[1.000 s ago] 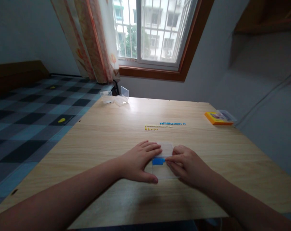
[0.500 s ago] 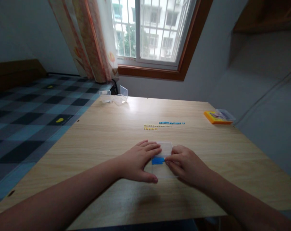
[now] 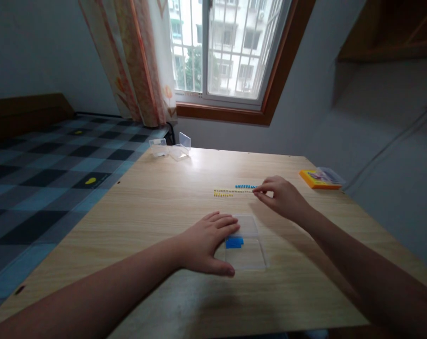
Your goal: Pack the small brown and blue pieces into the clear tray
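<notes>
An open clear plastic box (image 3: pixel 252 255) with its lid (image 3: pixel 249 225) folded back lies flat on the table. Small blue pieces (image 3: pixel 233 242) are packed together in its upper left corner. My left hand (image 3: pixel 209 242) rests with fingers spread along the left side of box and lid. Farther back, my right hand (image 3: pixel 282 195) has thumb and index finger pinched at the right end of the rows of tiny pieces; anything between the fingertips is too small to make out. Those rows are one of blue pieces (image 3: pixel 245 186) and, just nearer, some of yellow pieces (image 3: pixel 223 193).
On the wooden table (image 3: pixel 157 202), clear plastic containers (image 3: pixel 179 151) stand at the far left corner. A yellow-orange box (image 3: pixel 319 180) with a clear cover lies near the right edge. A bed with a checked cover (image 3: pixel 58 183) adjoins the left side.
My right hand has left the clear box and moved forward to the right end of the rows. My left hand stays at the box. The view has tilted slightly up.
</notes>
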Demonstrator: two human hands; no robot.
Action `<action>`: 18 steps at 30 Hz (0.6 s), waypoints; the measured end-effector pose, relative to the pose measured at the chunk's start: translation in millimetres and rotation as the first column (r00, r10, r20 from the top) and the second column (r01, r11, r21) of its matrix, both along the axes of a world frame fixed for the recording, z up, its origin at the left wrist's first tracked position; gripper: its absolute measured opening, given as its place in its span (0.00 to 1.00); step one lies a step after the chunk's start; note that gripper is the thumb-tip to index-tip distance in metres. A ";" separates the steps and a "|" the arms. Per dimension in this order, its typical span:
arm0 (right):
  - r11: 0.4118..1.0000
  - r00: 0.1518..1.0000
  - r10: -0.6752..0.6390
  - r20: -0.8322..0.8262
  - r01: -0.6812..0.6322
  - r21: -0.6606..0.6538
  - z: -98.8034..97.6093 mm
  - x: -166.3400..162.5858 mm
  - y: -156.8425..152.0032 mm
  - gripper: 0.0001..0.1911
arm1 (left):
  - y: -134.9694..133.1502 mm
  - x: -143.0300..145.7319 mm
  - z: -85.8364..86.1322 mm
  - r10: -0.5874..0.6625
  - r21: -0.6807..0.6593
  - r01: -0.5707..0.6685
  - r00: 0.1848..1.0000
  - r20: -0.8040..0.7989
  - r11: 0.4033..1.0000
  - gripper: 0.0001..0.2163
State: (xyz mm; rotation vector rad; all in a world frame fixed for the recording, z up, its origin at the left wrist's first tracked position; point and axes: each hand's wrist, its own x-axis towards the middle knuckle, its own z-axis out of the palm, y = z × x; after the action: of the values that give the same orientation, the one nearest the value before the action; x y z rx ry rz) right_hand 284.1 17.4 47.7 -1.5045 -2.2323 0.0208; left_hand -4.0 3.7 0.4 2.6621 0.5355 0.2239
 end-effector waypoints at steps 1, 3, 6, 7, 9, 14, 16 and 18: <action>0.998 0.997 -0.054 0.051 0.055 -0.030 2.5 -0.5 15.6 0.08 | 0.0 0.0 -0.2 0.000 -0.001 0.000 1.000 -0.001 1.000 0.45; 0.994 0.993 -0.088 0.078 0.093 -0.054 3.2 -4.6 44.7 0.07 | 0.0 0.1 -0.5 -0.003 -0.003 0.003 1.000 0.002 1.000 0.45; 0.987 0.987 -0.121 0.105 0.131 -0.095 -6.3 -14.9 77.0 0.08 | -0.3 -0.2 -0.7 -0.002 -0.009 0.002 1.000 0.018 1.000 0.45; 0.984 0.985 -0.126 0.117 0.139 -0.110 -11.1 -18.1 84.0 0.08 | -0.5 -0.3 -0.7 0.001 -0.011 0.000 1.000 0.024 1.000 0.45; 0.979 0.982 -0.128 0.140 0.147 -0.139 -20.8 -23.0 93.0 0.08 | -0.9 -0.7 -0.6 0.006 -0.016 -0.005 0.999 0.031 1.000 0.45; 0.973 0.975 -0.125 0.184 0.157 -0.171 -33.5 -26.6 97.3 0.09 | -1.6 -0.7 -0.5 0.008 -0.025 -0.007 0.999 0.036 1.000 0.45; 0.973 0.973 -0.123 0.195 0.157 -0.169 -34.6 -28.5 96.3 0.10 | -1.5 -0.5 -0.9 0.009 -0.023 -0.008 0.999 0.031 1.000 0.46; 0.974 0.970 -0.121 0.209 0.157 -0.164 -34.9 -31.9 95.0 0.11 | -1.2 -0.4 -1.7 0.007 -0.016 -0.007 1.000 0.029 1.000 0.46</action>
State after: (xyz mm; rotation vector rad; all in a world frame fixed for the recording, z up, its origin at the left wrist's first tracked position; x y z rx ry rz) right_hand 252.2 112.4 12.8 -1.8302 -2.3238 0.0309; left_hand -4.4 2.5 -1.3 2.6375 0.5352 0.2590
